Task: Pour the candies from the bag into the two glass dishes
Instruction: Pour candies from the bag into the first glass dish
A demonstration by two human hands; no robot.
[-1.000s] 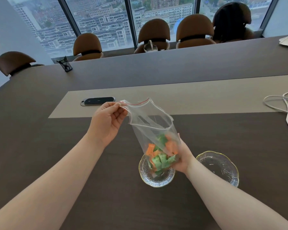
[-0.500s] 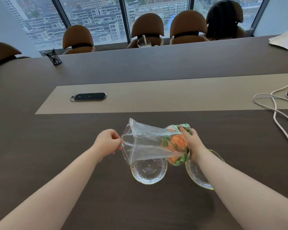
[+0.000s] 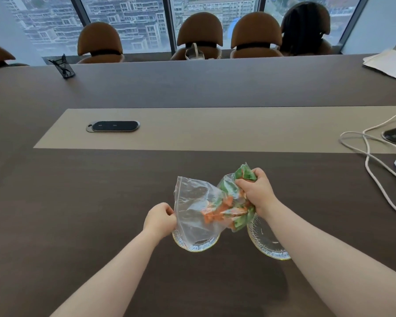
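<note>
a person at a long dark conference table [image 3: 78, 225] tips a clear zip bag [image 3: 194, 209] of candies [image 3: 224, 210] toward the first of two glass dishes. the right hand [image 3: 256, 193] is closed tight around the bag's bottom end, raised and bunched, with green wrappers showing between the fingers. the left hand [image 3: 160, 218] is pinched shut on the edge of the bag near its open mouth, holding that mouth low over the left dish [image 3: 197, 245]. the orange and green candies sit mid-bag, sliding down the slope but not yet at the opening; no candy can be seen in the left dish through the plastic, and what shows of the right dish [image 3: 268, 243] is bare (part of it lies under the right forearm). both dishes stand side by side on the table just in front of the person, near each other but apart.

the step in hand appears to be the start of the first pour. the next move likely calls for lifting the bottom end higher and keeping the mouth spread over the left dish, then checking the flow so roughly half stays back for the right dish. the crumpled grip may trap some candies in the folds, so loosening or shaking the bag could be needed.
</note>
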